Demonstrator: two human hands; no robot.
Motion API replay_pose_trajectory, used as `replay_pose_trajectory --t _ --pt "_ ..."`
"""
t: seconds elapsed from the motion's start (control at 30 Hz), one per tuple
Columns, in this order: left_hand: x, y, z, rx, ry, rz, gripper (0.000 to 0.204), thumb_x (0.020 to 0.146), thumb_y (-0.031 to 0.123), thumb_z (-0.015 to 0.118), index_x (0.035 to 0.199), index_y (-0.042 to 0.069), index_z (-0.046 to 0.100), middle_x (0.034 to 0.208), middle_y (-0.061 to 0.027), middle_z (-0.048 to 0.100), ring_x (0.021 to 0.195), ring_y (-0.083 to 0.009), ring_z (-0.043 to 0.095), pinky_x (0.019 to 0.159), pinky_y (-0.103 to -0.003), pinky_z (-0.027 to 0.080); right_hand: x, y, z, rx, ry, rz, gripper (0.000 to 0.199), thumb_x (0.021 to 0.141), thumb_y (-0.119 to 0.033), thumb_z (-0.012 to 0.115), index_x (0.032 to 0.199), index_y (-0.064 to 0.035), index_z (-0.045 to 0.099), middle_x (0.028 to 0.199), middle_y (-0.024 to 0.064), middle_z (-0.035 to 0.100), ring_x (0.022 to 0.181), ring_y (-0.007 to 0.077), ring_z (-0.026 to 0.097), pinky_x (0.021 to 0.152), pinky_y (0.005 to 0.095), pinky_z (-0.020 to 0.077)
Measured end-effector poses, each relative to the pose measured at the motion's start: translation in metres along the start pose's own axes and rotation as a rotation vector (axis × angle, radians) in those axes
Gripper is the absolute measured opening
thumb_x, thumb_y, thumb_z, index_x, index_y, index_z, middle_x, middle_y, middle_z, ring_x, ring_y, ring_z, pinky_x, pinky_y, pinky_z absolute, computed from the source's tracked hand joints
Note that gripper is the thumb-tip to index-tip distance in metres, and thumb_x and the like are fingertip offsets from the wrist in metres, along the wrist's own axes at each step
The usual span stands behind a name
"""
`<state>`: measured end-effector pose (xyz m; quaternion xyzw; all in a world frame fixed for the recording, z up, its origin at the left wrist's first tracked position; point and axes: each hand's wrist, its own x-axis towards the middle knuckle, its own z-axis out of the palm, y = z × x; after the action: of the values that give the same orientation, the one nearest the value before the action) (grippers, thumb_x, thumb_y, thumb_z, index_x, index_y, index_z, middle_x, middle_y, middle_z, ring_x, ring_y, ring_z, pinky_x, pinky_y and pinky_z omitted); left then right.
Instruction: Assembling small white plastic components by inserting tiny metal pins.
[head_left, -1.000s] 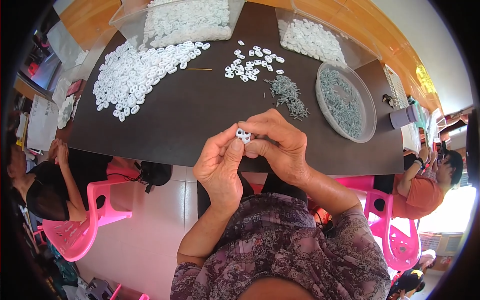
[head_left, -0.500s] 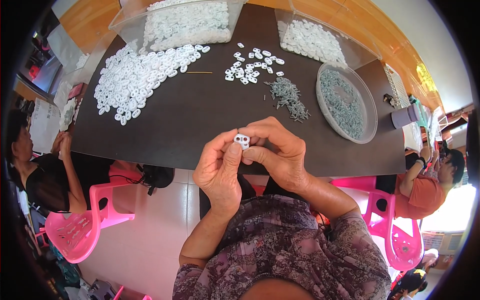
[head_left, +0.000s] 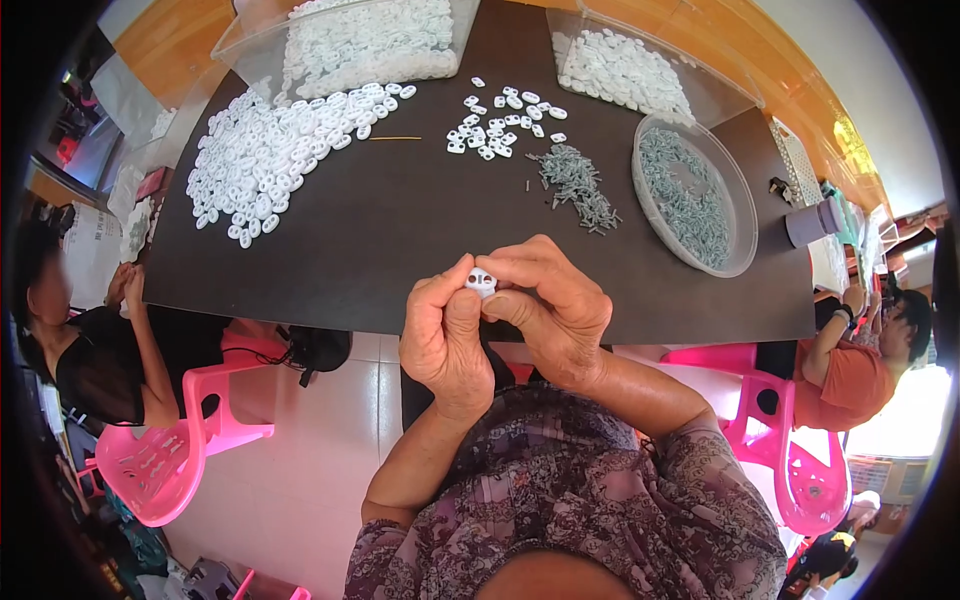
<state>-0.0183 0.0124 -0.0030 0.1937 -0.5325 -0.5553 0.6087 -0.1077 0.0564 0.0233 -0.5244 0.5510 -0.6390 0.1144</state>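
Piece in fingers: one small white piece (head_left: 480, 283) with two holes is held up between both hands, and in this view it appears over the near part of the dark table (head_left: 350, 225).
Left hand: the left hand (head_left: 447, 340) has its fingers bent, and its thumb and forefinger pinch the piece from the left side.
Right hand: the right hand (head_left: 556, 318) is also curled, thumb and forefinger closed to the piece from the right; whether some small part is hidden in its fingers, I cannot tell.
Small group: white pieces with holes (head_left: 496, 125) lie loosely scattered beyond the hands; if these are finished or waiting, the picture does not tell.
Big heap: many white oval pieces (head_left: 270, 165) lie at the left, so by my judgement a large quantity is left.
Grey pins: a loose pile of grey pins (head_left: 575, 188) is beside the round clear tray (head_left: 741, 240), which holds many more.
Clear bins: the left bin (head_left: 250, 48) and the right bin (head_left: 722, 97) both contain plenty of white pieces.
Progress: handling of this one piece seems not complete, because both hands hold it and it is not put down.
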Motion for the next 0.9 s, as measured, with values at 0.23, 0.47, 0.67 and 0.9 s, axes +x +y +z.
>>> replay_pose_trajectory --t 0.23,0.47,0.67,0.9 --pt "0.001 0.001 0.001 -0.067 0.047 -0.050 0.023 0.093 0.015 0.054 0.105 -0.005 0.057 0.095 -0.0060 0.058 0.084 -0.0099 0.054 0.077 -0.024 0.045 0.001 -0.002 -0.001 -0.147 -0.069 -0.079 0.030 0.076 0.005 0.066 0.105 0.0031 0.062 0.098 0.0131 0.060 0.080 0.0164 0.056 0.064 0.0247 0.0480" --pt "-0.001 0.004 -0.001 -0.064 0.020 -0.041 0.024 0.094 0.015 0.052 0.106 -0.005 0.056 0.096 -0.0062 0.058 0.086 -0.0098 0.053 0.079 -0.024 0.044 -0.003 -0.003 0.002 -0.084 -0.031 -0.064 0.029 0.076 0.004 0.066 0.104 0.0021 0.062 0.098 0.0124 0.060 0.079 0.0176 0.056 0.066 0.0262 0.0476" --pt "-0.004 0.001 0.004 -0.066 0.030 -0.004 0.022 0.094 0.014 0.051 0.104 -0.005 0.056 0.091 -0.0030 0.054 0.081 -0.0080 0.049 0.075 -0.022 0.042 -0.003 -0.001 0.003 -0.084 0.013 -0.114 0.027 0.075 0.005 0.066 0.102 0.0027 0.063 0.093 0.0124 0.062 0.078 0.0187 0.055 0.063 0.0269 0.0464" --pt "-0.005 -0.007 0.007 0.017 0.051 0.034 0.020 0.095 0.015 0.050 0.100 -0.003 0.056 0.086 -0.0006 0.050 0.078 -0.0066 0.047 0.071 -0.021 0.041 -0.002 0.003 0.008 -0.186 0.116 -0.231 0.028 0.068 0.004 0.069 0.095 0.0028 0.062 0.083 0.0133 0.062 0.068 0.0239 0.056 0.059 0.0306 0.0460"
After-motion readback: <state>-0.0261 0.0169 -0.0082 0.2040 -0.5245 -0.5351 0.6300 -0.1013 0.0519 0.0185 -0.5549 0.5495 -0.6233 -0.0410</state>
